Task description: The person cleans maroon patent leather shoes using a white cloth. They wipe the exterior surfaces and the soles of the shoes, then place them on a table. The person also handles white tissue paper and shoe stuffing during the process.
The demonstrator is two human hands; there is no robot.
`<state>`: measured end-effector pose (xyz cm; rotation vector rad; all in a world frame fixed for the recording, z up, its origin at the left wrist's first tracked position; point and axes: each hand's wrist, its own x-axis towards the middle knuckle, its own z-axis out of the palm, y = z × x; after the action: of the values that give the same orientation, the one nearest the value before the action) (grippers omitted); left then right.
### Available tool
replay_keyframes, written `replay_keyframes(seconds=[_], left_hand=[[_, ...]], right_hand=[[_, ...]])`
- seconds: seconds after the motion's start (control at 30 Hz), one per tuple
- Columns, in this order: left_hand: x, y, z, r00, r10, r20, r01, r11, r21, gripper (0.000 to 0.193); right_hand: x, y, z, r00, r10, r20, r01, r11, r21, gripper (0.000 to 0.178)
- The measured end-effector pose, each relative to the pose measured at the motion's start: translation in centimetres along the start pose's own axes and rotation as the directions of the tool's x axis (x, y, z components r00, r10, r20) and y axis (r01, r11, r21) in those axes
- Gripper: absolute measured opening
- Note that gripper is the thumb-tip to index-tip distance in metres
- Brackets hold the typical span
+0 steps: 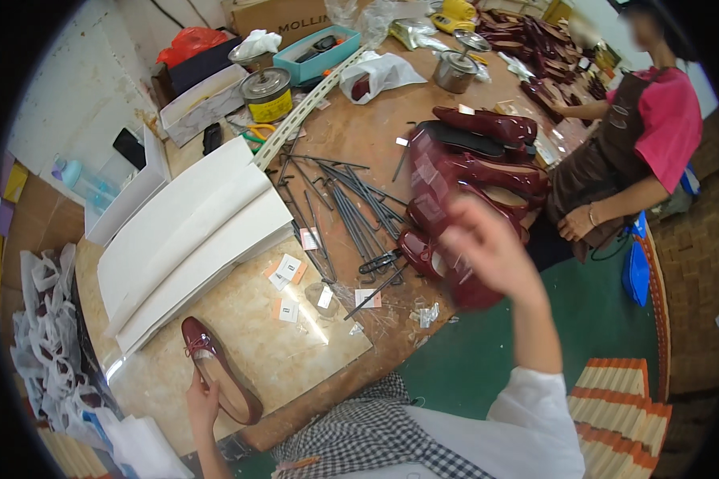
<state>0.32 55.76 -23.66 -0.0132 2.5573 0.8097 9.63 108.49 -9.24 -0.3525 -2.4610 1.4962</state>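
Shoe [220,369], dark red flat with small bow, lying at 7 o'clock on the pale tabletop [248,311]; left hand [202,399] grips its heel end, fingers curled round the rim. Right hand [487,247], blurred, raised at 3 o'clock, fingers half spread, touching a dark red shoe [447,271]; whether it pinches it cannot be told. Dark metal rods [343,199] at centre. More dark red shoes [479,160] toward 1 o'clock. Metal tin [268,93] at 11 o'clock.

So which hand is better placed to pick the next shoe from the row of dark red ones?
Right. The right hand is already raised over the row of dark red shoes, though blurred. The left hand is occupied, its grip on a single dark red flat shoe at the table's near edge.
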Motion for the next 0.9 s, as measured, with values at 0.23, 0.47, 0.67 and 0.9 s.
replay_keyframes(seconds=[0.23,0.47,0.67,0.9], left_hand=[[-0.8,-2.4,2.0,0.99,-0.056,-0.13,-0.008,0.895,-0.447,0.056],[-2.0,-3.8,1.0,0.951,-0.148,-0.272,0.084,0.969,-0.233,0.06],[-4.0,2.7,-1.2,0.885,0.147,-0.442,0.026,0.932,0.362,0.07],[-1.4,4.9,1.6,0.957,0.174,-0.233,-0.119,0.966,0.23,0.068]], right_hand=[[-2.1,-0.1,18.0,0.86,-0.257,0.441,0.155,0.955,0.254,0.028],[-0.8,14.2,-4.7,0.974,0.014,-0.226,-0.227,0.099,-0.969,0.049],[-2.4,7.8,-0.8,0.988,-0.036,-0.153,-0.01,0.956,-0.292,0.025],[-3.9,-1.5,23.8,0.802,-0.222,0.555,-0.583,-0.091,0.807,0.065]])
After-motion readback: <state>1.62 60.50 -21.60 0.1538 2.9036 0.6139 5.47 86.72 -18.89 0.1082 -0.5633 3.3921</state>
